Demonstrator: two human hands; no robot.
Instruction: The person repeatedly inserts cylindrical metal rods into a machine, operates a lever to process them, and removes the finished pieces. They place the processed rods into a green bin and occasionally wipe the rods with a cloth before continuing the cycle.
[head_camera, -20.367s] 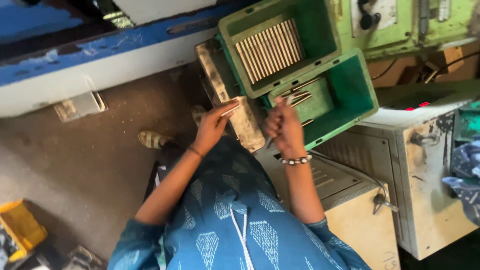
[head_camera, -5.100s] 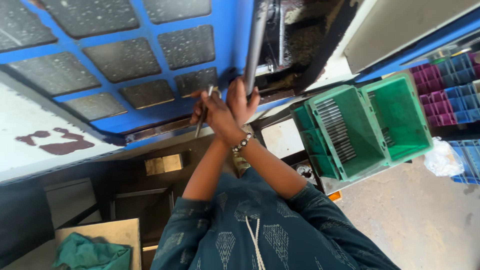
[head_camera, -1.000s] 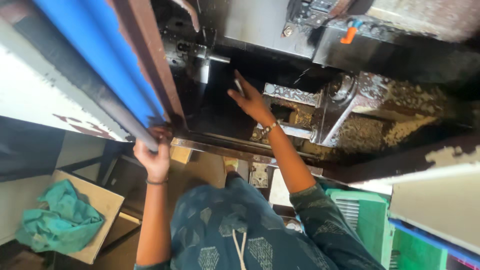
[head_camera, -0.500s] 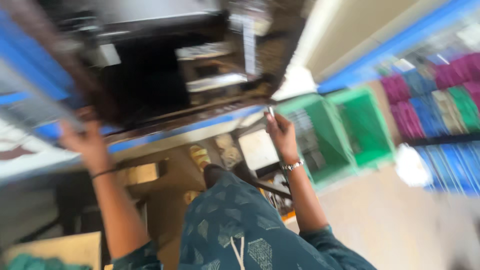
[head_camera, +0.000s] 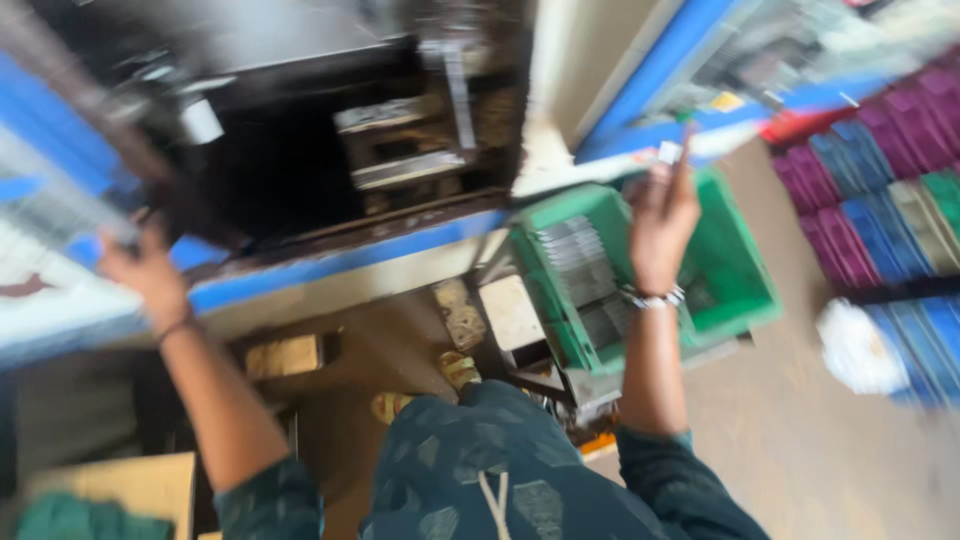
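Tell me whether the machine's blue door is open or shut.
Open: the left hand holds the blue door aside, and the machine's dark inside shows.

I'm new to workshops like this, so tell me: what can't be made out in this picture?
- Head view: the small object in the right hand is smeared by motion blur.
- What the left hand grips on the blue machine door: blurred.
- Thin grey parts in the green plastic crate: too blurred to identify.

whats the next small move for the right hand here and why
Probably lower the right hand to the green crate: it holds a small metal piece right above it, and rows of similar parts lie inside. The left hand grips the machine door edge.
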